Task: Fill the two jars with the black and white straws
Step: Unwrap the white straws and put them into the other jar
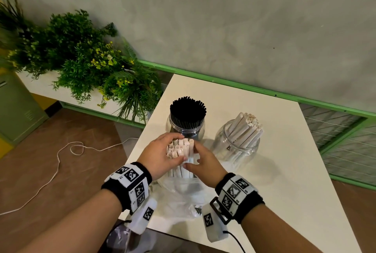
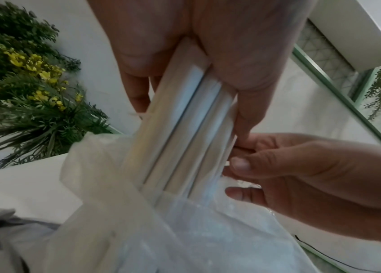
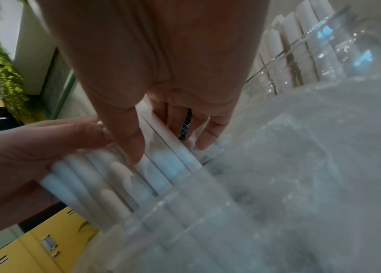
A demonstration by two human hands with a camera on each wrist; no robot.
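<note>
On the white table [image 1: 284, 161] stand two clear jars: the left jar [image 1: 200, 130] is packed with black straws [image 1: 187, 113], the right jar [image 1: 236, 146] holds white straws [image 1: 247, 128] leaning right. In front of them, a bundle of white straws [image 1: 182, 152] stands with its lower ends in a clear plastic bag [image 1: 179, 190]. My left hand [image 1: 171, 150] grips the bundle from the left. From the right, my right hand [image 1: 193, 157] pinches some of the same straws [image 3: 171, 162] between thumb and fingers. In the left wrist view the bundle [image 2: 180, 138] rises out of the bag [image 2: 185, 230].
Green plants with yellow flowers [image 1: 85, 63] stand left of the table. A white cable [image 1: 61, 157] lies on the brown floor. A grey wall with green trim [image 1: 264, 89] runs behind the table. The table's near edge is by my wrists.
</note>
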